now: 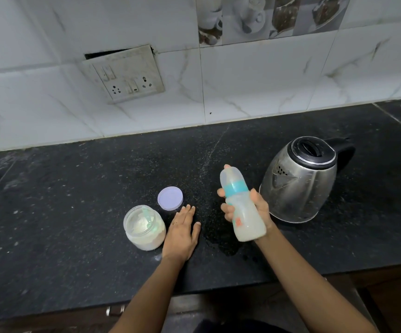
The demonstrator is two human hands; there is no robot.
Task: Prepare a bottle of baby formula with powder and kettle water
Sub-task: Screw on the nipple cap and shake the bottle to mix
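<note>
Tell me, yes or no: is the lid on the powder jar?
No, the powder jar stands open with a scoop inside, and its purple lid lies on the counter just behind it.

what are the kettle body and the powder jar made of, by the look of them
Kettle: likely stainless steel, since its body is shiny, grey and reflective though smudged; the lid and handle look like black plastic. Powder jar: clear glass or plastic, hard to tell which; the powder shows through its wall.
</note>
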